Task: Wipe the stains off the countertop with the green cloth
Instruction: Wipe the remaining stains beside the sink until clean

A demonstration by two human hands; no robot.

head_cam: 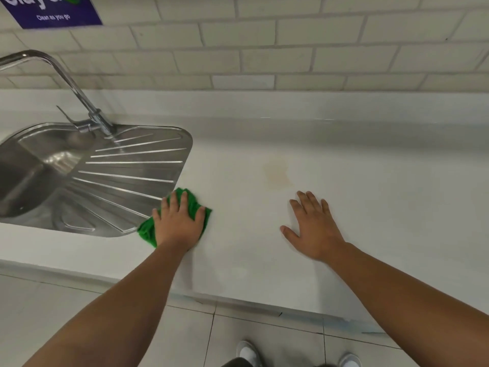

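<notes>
Green cloth (193, 201): bunched under the left hand (180, 221), whose straight, slightly spread fingers press it to the countertop (370, 194), fingertips at the drainer (119, 176) edge.
Right hand (315, 229): splayed flat, holding nothing.
Yellowish stain (277, 173): just beyond the right fingertips, seemingly unwiped.
Next move, likely: slide the cloth right and forward onto it.

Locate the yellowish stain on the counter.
Head view, near centre: the stain sits on the countertop, just beyond the right hand, right of the sink drainboard.
</notes>
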